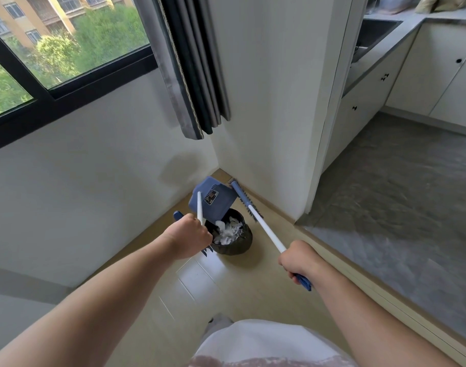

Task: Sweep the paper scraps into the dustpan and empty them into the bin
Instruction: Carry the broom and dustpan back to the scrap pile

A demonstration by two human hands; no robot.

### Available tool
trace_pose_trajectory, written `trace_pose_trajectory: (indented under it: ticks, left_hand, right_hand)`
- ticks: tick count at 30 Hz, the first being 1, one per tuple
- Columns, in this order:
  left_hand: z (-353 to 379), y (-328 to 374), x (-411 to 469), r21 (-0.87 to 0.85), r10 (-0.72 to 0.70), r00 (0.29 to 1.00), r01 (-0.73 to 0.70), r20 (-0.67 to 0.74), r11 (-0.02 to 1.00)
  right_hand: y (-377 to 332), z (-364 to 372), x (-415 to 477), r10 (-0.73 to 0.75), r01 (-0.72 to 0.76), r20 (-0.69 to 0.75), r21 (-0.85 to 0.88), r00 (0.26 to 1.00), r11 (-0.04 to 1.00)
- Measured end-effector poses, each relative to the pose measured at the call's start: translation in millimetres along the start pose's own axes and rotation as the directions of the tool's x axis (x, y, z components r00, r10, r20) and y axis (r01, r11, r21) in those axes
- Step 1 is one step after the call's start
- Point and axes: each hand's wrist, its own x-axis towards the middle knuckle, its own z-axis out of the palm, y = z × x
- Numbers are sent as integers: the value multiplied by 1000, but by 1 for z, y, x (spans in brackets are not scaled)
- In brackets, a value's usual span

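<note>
The left hand point(190, 235) is gripping the dustpan point(212, 201) handle, tipping it over the bin point(235, 241) — scraps point(226, 230) are lying inside, probably light and fluttery. The right hand point(298, 258) is clasping the broom point(246, 201) high up — rigid pole.

bright daylight from the window point(54, 49); sharp centre, edges bowed by wide-angle.

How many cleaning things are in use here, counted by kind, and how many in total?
Dustpan, tipped over the bin, in the left hand: 1
Broom, in the right hand: 1
Bin, holding white paper scraps: 1
Total: 3
</note>
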Motion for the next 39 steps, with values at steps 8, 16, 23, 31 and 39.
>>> trace_pose_trajectory:
  ticks: [8, 16, 23, 31, 39]
  left_hand:
    - [1, 5, -4, -35, -64, 998, 64, 9, 997]
    - [-20, 6, 2, -127, -336, 941, 337, 30, 933]
    - [-14, -7, -13, -382, -618, 776, 613, 126, 692]
    - [16, -16, -76, -527, -785, 502, 805, 363, 271]
    - [57, 49, -175, -474, -758, 318, 880, 570, 12]
  right_hand:
    - [0, 0, -1, -6, 6, 1, 0, 1000, 1000]
    - [-3, 5, -7, -33, 33, 11, -54, 999, 998]
    - [-15, 8, -14, -109, 112, 34, -91, 993, 990]
    - [-52, 18, -37, -251, 275, 131, -228, 959, 934]
    - [-61, 72, -74, -255, 392, 336, -449, 907, 803]
